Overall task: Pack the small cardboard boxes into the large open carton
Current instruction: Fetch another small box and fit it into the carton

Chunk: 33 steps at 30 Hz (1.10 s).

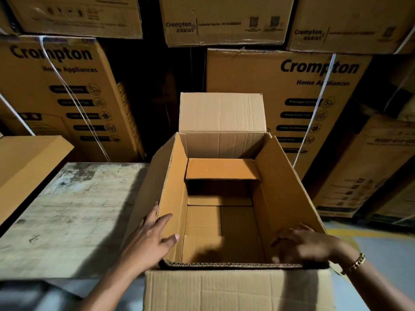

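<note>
Here the large open brown corrugated carton (224, 288) stands at the near centre, its four top flaps turned outward so the mouth stays clear for loading; the far flap stands upright and the near one hangs down toward the person. The left hand (150, 239) lies spread against the left flap, fingers splayed over its edge with the thumb reaching inside, probably pressing the flap back so it does not spring over the opening. The right hand (303, 245), with a gold chain bracelet (354, 263) at the wrist, rests on the near right corner with fingers curled loosely over the flap's edge; it pinches nothing that can be seen, and seems to steady that side in the same way. Inside, small plain cardboard boxes (222, 169) already lie against the far wall, one raised with its top face lit, and flatter ones appear to cover the floor below, though shadow makes their count uncertain. They sit tight to the far end, likely so the near space fills last. A worn pale wooden table top (67, 216) lies just left of the carton, touching or nearly so. Tall printed appliance cartons (292, 97) are stacked behind, well apart from the work.
</note>
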Motion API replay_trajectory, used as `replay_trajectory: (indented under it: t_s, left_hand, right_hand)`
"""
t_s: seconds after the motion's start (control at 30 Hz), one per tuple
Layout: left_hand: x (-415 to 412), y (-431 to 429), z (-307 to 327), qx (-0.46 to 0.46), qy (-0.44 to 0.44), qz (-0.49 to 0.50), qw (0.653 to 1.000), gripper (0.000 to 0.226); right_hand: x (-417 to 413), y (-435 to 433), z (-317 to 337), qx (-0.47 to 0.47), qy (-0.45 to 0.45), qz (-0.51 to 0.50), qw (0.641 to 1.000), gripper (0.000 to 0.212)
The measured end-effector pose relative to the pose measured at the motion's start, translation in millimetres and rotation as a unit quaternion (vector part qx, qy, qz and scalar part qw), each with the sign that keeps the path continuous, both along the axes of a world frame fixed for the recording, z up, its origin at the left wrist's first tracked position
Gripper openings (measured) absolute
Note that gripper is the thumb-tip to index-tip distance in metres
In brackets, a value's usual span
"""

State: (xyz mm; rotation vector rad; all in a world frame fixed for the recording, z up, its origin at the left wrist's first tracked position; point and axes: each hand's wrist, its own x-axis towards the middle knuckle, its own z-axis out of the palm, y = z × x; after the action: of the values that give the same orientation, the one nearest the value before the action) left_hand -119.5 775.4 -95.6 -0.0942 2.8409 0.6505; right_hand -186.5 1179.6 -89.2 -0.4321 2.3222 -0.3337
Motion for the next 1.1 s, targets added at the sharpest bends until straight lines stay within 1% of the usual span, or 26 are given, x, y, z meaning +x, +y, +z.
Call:
replay_trajectory:
  t_s: [0.1,0.2,0.27,0.33,0.43,0.47,0.53,0.57,0.7,0.77,0.87,1.0,1.1]
  left_hand:
    - [9.6,5.3,1.2,0.027,-0.004,0.004,1.000,0.070]
    - [19.1,13.6,4.9,0.017,-0.024,-0.003,1.000,0.075]
    - [23.9,16.1,9.1,0.037,-0.044,0.000,0.998,0.085]
    - [28.1,17.2,13.3,0.059,-0.051,0.007,0.997,0.092]
    - [33.5,19.8,13.8,0.043,-0.027,0.009,0.999,0.080]
    - [34.8,21.3,13.1,0.042,-0.017,0.015,0.999,0.076]
    - [36.5,24.3,10.9,0.038,-0.004,0.022,0.999,0.065]
    - [36.9,25.5,8.7,0.034,0.003,0.018,0.999,0.063]
    - [37.8,33.9,-0.8,0.025,0.027,-0.005,0.999,0.076]
    - [37.1,37.6,-0.8,0.021,0.026,-0.003,0.999,0.079]
    - [33.1,36.0,2.7,0.024,0.001,0.007,1.000,0.083]
    - [14.5,32.7,12.4,0.000,-0.026,0.008,1.000,0.077]
    - [-11.2,29.6,16.9,-0.027,-0.045,-0.008,0.999,0.071]
  right_hand:
    - [5.8,-2.4,-2.9,0.003,0.028,0.008,1.000,0.076]
    - [4.1,-2.8,-1.1,-0.022,0.059,0.002,0.998,0.077]
    - [4.8,-4.8,2.6,-0.030,0.084,-0.002,0.996,0.078]
    - [4.6,-6.4,5.5,-0.040,0.096,-0.011,0.994,0.069]
    - [3.2,-6.9,9.5,-0.079,0.120,-0.032,0.989,0.038]
    - [1.6,-5.8,10.2,-0.089,0.127,-0.041,0.987,0.032]
    - [-3.4,-5.1,13.5,-0.103,0.125,-0.058,0.985,0.037]
    - [-6.6,-7.0,16.8,-0.106,0.120,-0.061,0.985,0.039]
    - [-36.3,-27.0,21.7,-0.102,0.105,-0.030,0.989,0.029]
    - [-58.1,-43.8,16.6,-0.081,0.117,-0.007,0.990,0.033]
    - [-95.2,-73.7,5.5,-0.046,0.131,0.002,0.990,0.045]
    - [-137.1,-102.9,-16.8,0.029,0.142,-0.018,0.989,0.065]
    - [-150.4,-112.8,-32.0,0.076,0.182,-0.022,0.980,0.071]
